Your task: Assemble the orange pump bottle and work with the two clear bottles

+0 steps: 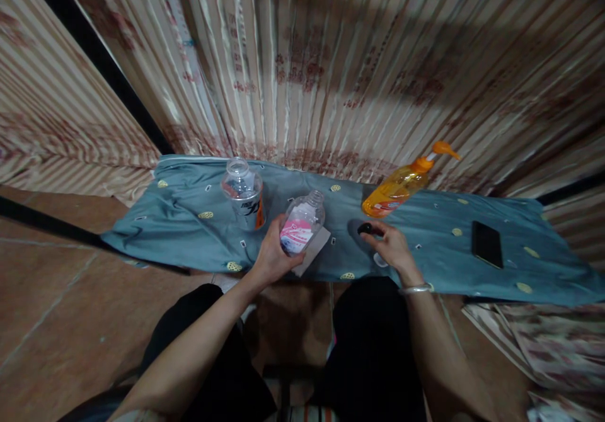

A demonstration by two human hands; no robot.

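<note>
My left hand [276, 252] is wrapped round a clear plastic bottle [302, 225] with a pink and white label and no cap on its neck. Under and beside that bottle lies a flat pale piece [314, 252], perhaps card. My right hand [388, 243] pinches a small black object [364, 228] just above the cloth. Near the heel of that hand is a small clear round item [379, 260]. Another clear open-necked bottle [242, 189] stands to the left, with a silver, black and orange label.
An orange pump bottle [397, 189] stands tilted in view behind my right hand. A black phone [486, 244] lies at the right on the blue-green cloth [444, 220]. A striped curtain [307, 63] hangs behind, and dark poles [104, 57] frame the sides.
</note>
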